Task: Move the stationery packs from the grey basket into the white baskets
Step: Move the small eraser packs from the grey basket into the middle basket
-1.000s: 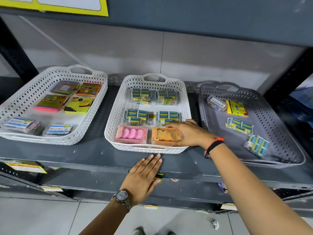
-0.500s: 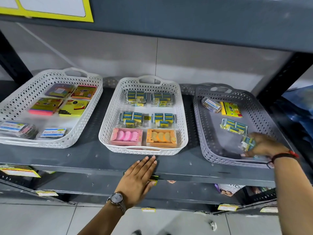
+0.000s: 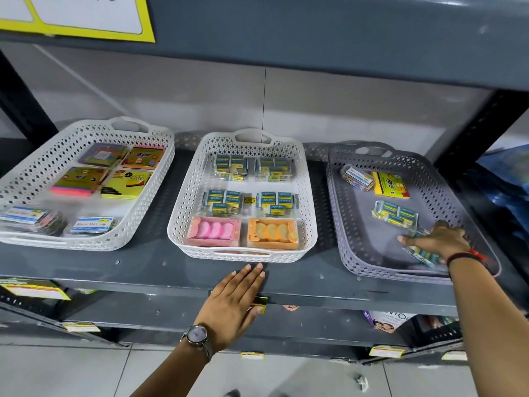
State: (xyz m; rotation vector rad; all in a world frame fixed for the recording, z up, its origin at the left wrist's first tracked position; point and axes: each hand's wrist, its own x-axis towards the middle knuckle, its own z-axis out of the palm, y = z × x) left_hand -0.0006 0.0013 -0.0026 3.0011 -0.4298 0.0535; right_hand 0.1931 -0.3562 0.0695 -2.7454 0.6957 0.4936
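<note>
Since a second ago, the right hand (image 3: 438, 239) has left the middle white basket (image 3: 307, 224) and now lies over a blue eraser pack (image 3: 423, 253) in the grey basket (image 3: 340, 224) beside it; its grip is unclear. Left hand (image 3: 232, 305) rests flat, empty, on the shelf edge (image 3: 114, 270) below the white basket.

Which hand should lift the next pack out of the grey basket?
Right. The right hand is already inside the grey basket, fingers resting on the blue eraser pack at its front. The left hand lies flat on the shelf edge, away from that basket.
</note>
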